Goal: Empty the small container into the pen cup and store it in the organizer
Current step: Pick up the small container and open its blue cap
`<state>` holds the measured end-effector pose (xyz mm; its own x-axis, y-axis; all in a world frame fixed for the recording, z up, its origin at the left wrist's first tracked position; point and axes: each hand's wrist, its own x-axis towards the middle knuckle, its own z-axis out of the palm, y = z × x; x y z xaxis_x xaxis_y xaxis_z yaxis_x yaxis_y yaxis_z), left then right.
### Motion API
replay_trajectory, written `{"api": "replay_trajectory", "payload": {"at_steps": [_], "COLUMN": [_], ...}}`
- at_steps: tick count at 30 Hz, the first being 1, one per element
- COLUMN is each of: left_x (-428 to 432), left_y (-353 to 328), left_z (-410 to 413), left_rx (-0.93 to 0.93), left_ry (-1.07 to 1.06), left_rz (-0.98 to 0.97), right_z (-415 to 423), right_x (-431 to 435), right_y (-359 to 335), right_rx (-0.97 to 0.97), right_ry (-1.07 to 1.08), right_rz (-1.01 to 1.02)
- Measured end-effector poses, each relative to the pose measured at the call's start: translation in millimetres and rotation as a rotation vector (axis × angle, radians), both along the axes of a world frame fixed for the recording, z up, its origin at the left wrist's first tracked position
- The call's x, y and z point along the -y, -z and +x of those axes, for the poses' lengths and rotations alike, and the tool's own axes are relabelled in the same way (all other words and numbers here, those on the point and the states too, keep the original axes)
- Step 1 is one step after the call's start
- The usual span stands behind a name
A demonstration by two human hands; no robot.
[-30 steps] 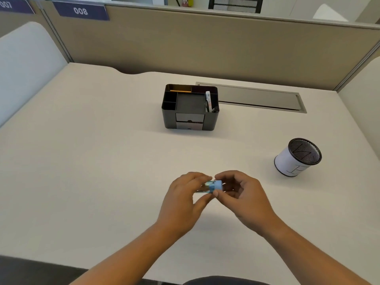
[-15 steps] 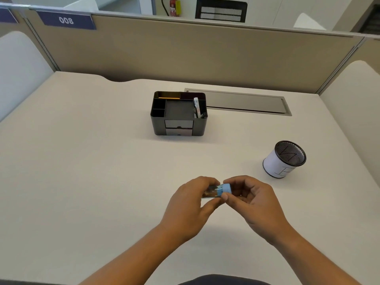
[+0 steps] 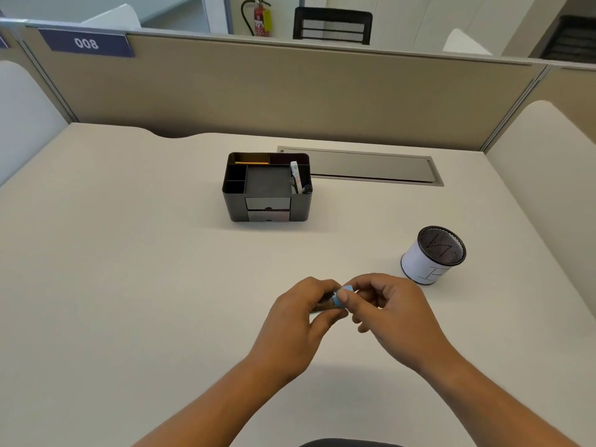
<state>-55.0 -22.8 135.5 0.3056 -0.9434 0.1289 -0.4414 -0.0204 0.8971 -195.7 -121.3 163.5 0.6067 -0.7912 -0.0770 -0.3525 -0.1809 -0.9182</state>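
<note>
The small container [image 3: 326,304] is a clear tube with dark contents, lying sideways above the desk. My left hand [image 3: 298,321] wraps around its body. Its light blue cap [image 3: 342,295] points right, pinched between the thumb and fingers of my right hand [image 3: 392,312]. Whether the cap is on or off cannot be told. The pen cup [image 3: 430,257], a black mesh cylinder in a white paper sleeve, stands to the right, beyond my right hand. The black organizer [image 3: 267,186], with compartments and two front drawers, sits further back at centre.
The organizer holds an orange pencil [image 3: 251,162] at the back and a white pen [image 3: 296,176] on its right side. A grey cable hatch [image 3: 371,167] lies flush in the desk behind it. Beige partition walls close the desk at the back and sides.
The view has tilted up, so the desk items sit lower in frame. Both hands stay together on the container; the blue cap has turned slightly in my right fingers.
</note>
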Motion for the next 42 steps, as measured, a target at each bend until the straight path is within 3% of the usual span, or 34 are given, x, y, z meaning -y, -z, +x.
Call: {"api": "replay_trajectory", "payload": {"at_steps": [3, 7, 13, 18, 27, 30, 36, 39, 42], "left_x": [0.0, 4.0, 14.9, 31.3, 39.2, 41.2, 45.4, 50.7, 57.2], "left_y": [2.3, 5.2, 6.0, -1.0, -3.7, -2.5, -1.2, 0.3, 2.9], "left_z": [-7.2, -18.5, -33.4, -36.9, -36.6, -33.7, -17.0, -10.1, -5.6], "left_rx": [-0.057, -0.037, 0.109, 0.038, -0.194, -0.280, -0.226, -0.346, -0.348], "left_ry": [0.021, 0.059, 0.058, -0.020, 0.248, 0.216, 0.109, 0.127, 0.108], "left_rz": [0.024, 0.074, 0.205, 0.261, 0.230, 0.185, 0.118, 0.111, 0.104], "right_z": [2.5, 5.7, 1.0, -0.5, 0.9, 2.4, -5.4, -20.7, -43.0], "right_x": [2.4, 3.7, 7.2, 11.0, 34.3, 43.4, 58.3, 63.2, 61.5], "right_y": [-2.4, -4.2, 2.1, -3.6, -13.3, -11.8, 28.6, 74.0, 117.1], "right_rx": [-0.201, -0.515, -0.360, -0.230, -0.083, -0.015, 0.293, 0.209, 0.083], "right_ry": [-0.002, -0.037, -0.142, -0.190, -0.395, -0.358, 0.038, 0.139, 0.128], "right_rz": [-0.130, -0.602, -0.701, -0.858, -0.959, -0.839, -0.379, -0.251, -0.186]}}
